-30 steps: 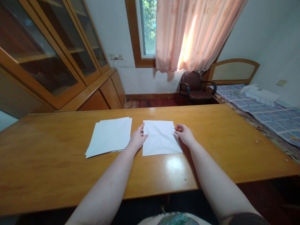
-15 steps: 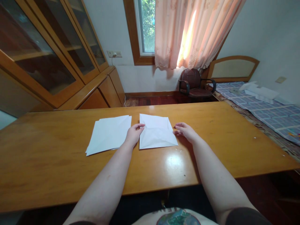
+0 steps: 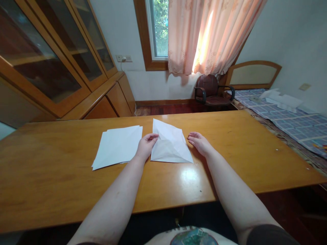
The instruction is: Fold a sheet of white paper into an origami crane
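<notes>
A creased sheet of white paper (image 3: 171, 146) lies on the wooden table in front of me, its folds showing as faint lines and its far left corner pointing away from me. My left hand (image 3: 148, 143) grips its left edge between thumb and fingers. Just off the right edge is my right hand (image 3: 198, 141), fingers loosely bent and a little apart, with nothing in them. To the left, a stack of white paper sheets (image 3: 117, 146) lies flat, slightly out of line, its near right part close to my left wrist.
The wooden table (image 3: 51, 177) spans the view. Behind it are a brown armchair (image 3: 208, 90) and a curtained window (image 3: 160, 30). A glass-doored cabinet (image 3: 84, 68) stands at the left; at the right is a bed (image 3: 278, 112) with white pieces on it.
The creased sheet has turned slightly, its far left corner moving away from me and its near right corner toward me. My right hand has shifted slightly left and away.
</notes>
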Demonstrator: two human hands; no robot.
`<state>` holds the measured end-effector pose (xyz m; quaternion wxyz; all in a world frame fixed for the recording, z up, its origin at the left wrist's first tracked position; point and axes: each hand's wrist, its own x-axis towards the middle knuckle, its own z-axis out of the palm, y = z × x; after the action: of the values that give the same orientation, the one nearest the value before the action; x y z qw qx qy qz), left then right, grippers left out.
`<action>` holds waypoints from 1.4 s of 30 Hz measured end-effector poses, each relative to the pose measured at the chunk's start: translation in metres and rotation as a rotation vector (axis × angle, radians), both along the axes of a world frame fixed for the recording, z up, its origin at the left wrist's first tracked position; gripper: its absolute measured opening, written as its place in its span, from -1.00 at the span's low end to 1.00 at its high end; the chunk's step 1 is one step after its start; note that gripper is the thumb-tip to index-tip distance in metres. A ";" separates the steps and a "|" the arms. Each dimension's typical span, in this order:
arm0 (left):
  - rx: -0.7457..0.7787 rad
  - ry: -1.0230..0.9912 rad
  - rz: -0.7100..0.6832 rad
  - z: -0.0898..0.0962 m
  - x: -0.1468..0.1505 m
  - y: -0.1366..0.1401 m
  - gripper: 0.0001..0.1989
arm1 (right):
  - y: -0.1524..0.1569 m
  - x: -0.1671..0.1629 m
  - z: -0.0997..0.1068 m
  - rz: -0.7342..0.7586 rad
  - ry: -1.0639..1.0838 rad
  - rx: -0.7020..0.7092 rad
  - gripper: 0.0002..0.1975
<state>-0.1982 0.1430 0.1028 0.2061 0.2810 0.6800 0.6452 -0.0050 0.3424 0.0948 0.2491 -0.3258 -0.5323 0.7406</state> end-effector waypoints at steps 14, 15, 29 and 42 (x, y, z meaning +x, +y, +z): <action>-0.065 -0.009 -0.008 -0.001 -0.002 0.000 -0.68 | 0.000 0.001 0.001 -0.004 -0.074 0.215 -0.63; -0.097 0.008 -0.016 -0.001 -0.003 0.000 -0.69 | 0.003 0.002 0.001 -0.014 -0.108 0.274 -0.65; 0.003 -0.094 -0.192 0.004 -0.007 -0.006 -0.54 | 0.018 0.019 0.012 0.108 0.016 0.071 -0.68; -0.546 0.859 -0.347 -0.002 -0.012 -0.013 -0.43 | 0.033 0.022 -0.005 0.333 -0.350 0.920 -0.70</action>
<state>-0.2107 0.1304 0.1012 0.0785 0.5642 0.7896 0.2283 0.0166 0.3759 0.0896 0.1524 -0.2125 -0.8812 0.3938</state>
